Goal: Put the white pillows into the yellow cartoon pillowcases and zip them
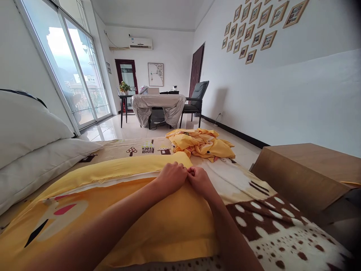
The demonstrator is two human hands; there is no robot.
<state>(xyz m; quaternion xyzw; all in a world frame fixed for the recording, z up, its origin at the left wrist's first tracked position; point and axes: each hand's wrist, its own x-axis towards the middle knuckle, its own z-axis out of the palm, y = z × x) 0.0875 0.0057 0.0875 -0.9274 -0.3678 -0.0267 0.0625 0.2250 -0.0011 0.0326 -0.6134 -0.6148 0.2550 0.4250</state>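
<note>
A yellow pillowcase with a cartoon face print lies in front of me, plumped out. A long slit runs along it, and a strip of white pillow shows inside. At the right end of this slit, my left hand is closed on the pillowcase edge, knuckles up. My right hand pinches the edge right beside it, thumb and fingers together. The two hands touch or nearly touch. What lies between the fingertips is too small to make out.
A patterned blanket covers the bed beneath. Crumpled yellow bedding lies beyond my hands. White pillows are stacked at left, and a brown cardboard box stands at right. Farther back are a covered table and a black chair.
</note>
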